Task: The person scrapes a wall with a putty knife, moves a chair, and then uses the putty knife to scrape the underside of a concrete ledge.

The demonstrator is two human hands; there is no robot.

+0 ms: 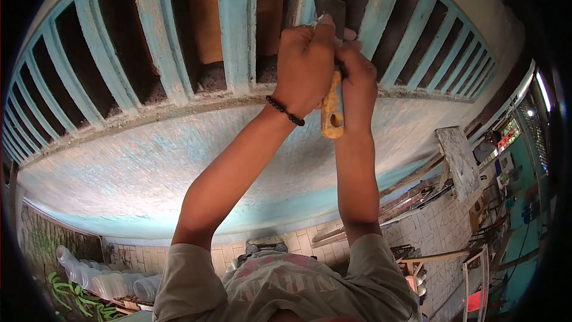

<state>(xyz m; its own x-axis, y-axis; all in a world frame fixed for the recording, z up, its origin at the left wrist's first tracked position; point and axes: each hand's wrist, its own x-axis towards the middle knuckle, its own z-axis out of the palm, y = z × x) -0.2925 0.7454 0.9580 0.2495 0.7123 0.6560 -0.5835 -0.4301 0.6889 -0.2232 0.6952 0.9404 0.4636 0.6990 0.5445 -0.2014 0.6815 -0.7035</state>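
A putty knife with a worn yellow handle and a dark flat blade is held up in front of the barred opening, blade upward. My right hand is closed round the handle from the right side. My left hand, with a black bead bracelet at its wrist, lies against the knife where blade and handle meet, its fingers bent at the blade. Its fingertips are partly hidden, and I cannot make out what they pinch. Behind both hands stand light blue slats with chipped paint.
Below the slats runs a rough ledge above a scraped, patchy wall. Clear plastic containers lie at lower left beside green leaves. At right are a wooden board, a tiled floor and a wooden frame.
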